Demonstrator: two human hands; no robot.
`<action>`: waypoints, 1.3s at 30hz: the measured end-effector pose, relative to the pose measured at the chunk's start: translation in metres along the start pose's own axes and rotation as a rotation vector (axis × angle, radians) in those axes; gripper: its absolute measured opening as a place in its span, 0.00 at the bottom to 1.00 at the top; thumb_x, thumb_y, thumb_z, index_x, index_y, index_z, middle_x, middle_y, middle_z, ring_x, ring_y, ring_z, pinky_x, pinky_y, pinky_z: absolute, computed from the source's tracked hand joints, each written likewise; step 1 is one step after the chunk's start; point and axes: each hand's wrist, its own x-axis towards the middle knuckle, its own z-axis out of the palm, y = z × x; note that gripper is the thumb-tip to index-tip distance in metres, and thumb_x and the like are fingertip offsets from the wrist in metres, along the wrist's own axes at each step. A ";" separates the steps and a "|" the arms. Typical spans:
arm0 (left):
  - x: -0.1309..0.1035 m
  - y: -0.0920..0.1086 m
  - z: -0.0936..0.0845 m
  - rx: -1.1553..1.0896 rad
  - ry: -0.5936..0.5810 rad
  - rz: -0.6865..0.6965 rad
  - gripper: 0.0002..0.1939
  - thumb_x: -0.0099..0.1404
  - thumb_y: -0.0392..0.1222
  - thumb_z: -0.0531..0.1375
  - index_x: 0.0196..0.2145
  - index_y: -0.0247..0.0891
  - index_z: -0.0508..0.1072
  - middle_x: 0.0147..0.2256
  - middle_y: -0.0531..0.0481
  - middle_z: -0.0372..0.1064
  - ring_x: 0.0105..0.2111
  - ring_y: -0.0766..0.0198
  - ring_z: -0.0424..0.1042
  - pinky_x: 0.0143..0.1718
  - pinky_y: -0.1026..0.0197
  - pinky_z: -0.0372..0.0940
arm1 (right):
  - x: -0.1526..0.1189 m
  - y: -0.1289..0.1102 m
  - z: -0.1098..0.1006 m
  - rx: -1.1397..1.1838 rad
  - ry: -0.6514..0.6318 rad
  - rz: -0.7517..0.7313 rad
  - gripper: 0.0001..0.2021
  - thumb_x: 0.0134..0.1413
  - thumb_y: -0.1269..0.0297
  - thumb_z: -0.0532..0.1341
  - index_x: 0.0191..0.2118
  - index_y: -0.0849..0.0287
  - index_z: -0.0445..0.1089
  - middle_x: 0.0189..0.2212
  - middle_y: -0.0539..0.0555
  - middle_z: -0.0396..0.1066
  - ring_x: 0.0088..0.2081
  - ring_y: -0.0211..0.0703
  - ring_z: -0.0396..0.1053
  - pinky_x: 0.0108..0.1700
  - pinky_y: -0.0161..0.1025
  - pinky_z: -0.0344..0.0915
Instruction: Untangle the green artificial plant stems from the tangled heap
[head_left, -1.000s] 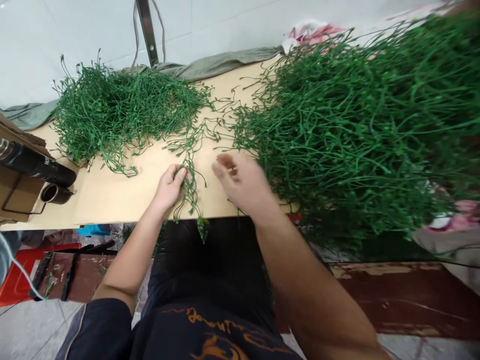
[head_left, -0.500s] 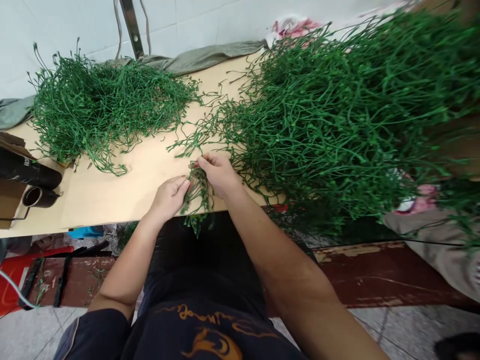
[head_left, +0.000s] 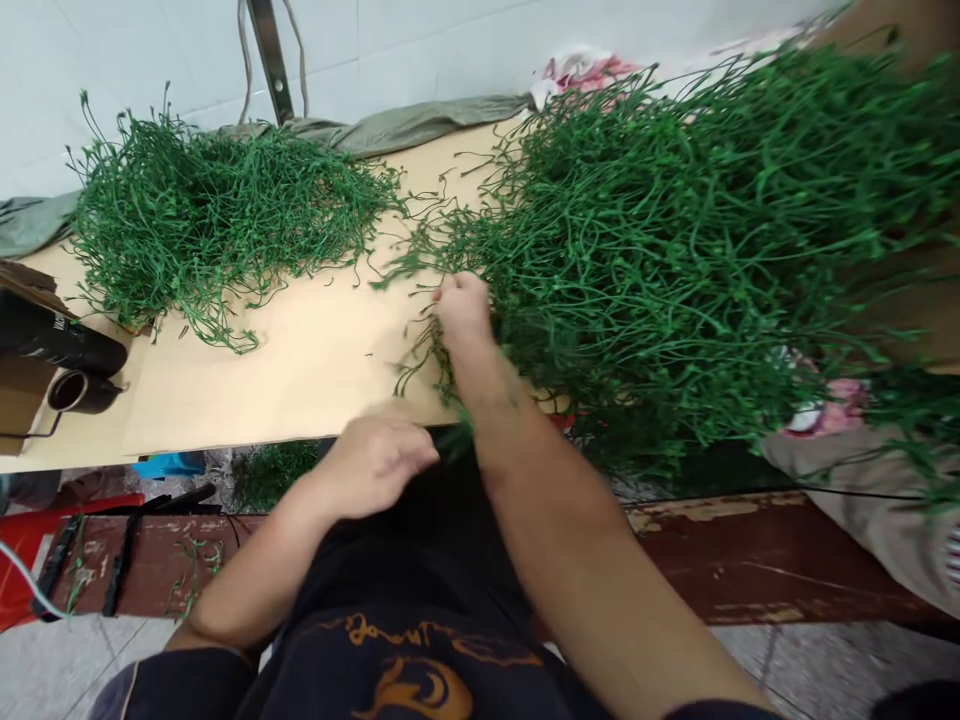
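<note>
Head view: my right hand (head_left: 463, 305), its fingers drawn in close together, reaches the near left fringe of a large heap of green stems (head_left: 675, 230), with a few loose stems (head_left: 429, 365) hanging blurred just below it; whether I grip any, I cannot tell. My left hand (head_left: 381, 458) is curled narrow over the near edge of the tan board (head_left: 225, 400), above my lap, and motion blur hides whether it holds anything. The large heap covers the right of the board, tips fraying toward the middle, while a smaller heap of stems (head_left: 217, 210) lies at the far left. Small white letters that seem to read "VAC" run sideways along a black bottle (head_left: 82, 348) at the left edge, beside a dark mug (head_left: 96, 395). Across my dark shirt (head_left: 300, 680), orange script I cannot make out sits above an orange curling figure (head_left: 427, 690).
</note>
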 end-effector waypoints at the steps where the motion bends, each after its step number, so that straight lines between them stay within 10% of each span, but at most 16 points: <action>1: -0.002 0.003 0.001 -0.021 -0.024 0.010 0.23 0.65 0.53 0.41 0.18 0.38 0.57 0.19 0.52 0.55 0.23 0.67 0.55 0.28 0.61 0.53 | 0.002 -0.004 -0.003 0.024 -0.003 0.021 0.12 0.52 0.75 0.48 0.21 0.58 0.50 0.13 0.42 0.51 0.14 0.27 0.45 0.16 0.27 0.43; 8: 0.011 -0.023 -0.020 -0.371 0.529 -0.194 0.23 0.61 0.59 0.48 0.20 0.38 0.58 0.19 0.54 0.55 0.21 0.70 0.55 0.26 0.63 0.55 | -0.024 -0.031 -0.001 0.029 -0.384 0.015 0.08 0.55 0.71 0.49 0.25 0.59 0.56 0.20 0.47 0.63 0.14 0.27 0.50 0.18 0.29 0.50; 11: 0.011 -0.029 -0.024 -0.406 0.550 -0.219 0.23 0.59 0.60 0.50 0.20 0.38 0.58 0.19 0.54 0.56 0.21 0.70 0.55 0.25 0.63 0.55 | -0.016 -0.022 -0.001 -0.046 -0.344 0.029 0.07 0.55 0.69 0.50 0.27 0.60 0.59 0.23 0.50 0.64 0.18 0.29 0.55 0.21 0.30 0.55; 17: 0.005 -0.033 -0.021 -0.327 0.580 -0.238 0.22 0.60 0.59 0.49 0.20 0.37 0.60 0.19 0.54 0.57 0.21 0.70 0.56 0.27 0.63 0.56 | -0.020 -0.020 -0.022 -0.325 -0.063 -0.561 0.14 0.51 0.55 0.56 0.35 0.61 0.65 0.36 0.58 0.64 0.39 0.41 0.64 0.37 0.40 0.64; 24: 0.011 -0.027 -0.020 -0.127 0.453 -0.169 0.18 0.64 0.51 0.48 0.25 0.37 0.65 0.25 0.51 0.62 0.27 0.68 0.62 0.33 0.64 0.59 | -0.070 -0.045 -0.031 -0.163 -0.703 -0.303 0.15 0.43 0.53 0.61 0.32 0.61 0.66 0.26 0.51 0.64 0.28 0.35 0.62 0.30 0.34 0.60; 33: 0.014 -0.024 -0.024 -0.010 0.627 -0.138 0.19 0.62 0.51 0.52 0.46 0.37 0.64 0.46 0.43 0.60 0.42 0.64 0.64 0.40 0.63 0.63 | -0.082 -0.046 -0.043 -0.289 -0.797 -0.342 0.06 0.48 0.65 0.55 0.29 0.62 0.65 0.23 0.49 0.62 0.26 0.34 0.58 0.30 0.33 0.56; 39: 0.029 -0.016 -0.020 0.143 0.506 -0.098 0.12 0.63 0.45 0.52 0.30 0.35 0.69 0.30 0.48 0.65 0.34 0.65 0.65 0.38 0.63 0.60 | -0.095 -0.055 -0.057 -0.547 -0.727 -0.484 0.10 0.54 0.65 0.50 0.30 0.62 0.66 0.25 0.52 0.64 0.28 0.36 0.60 0.31 0.35 0.55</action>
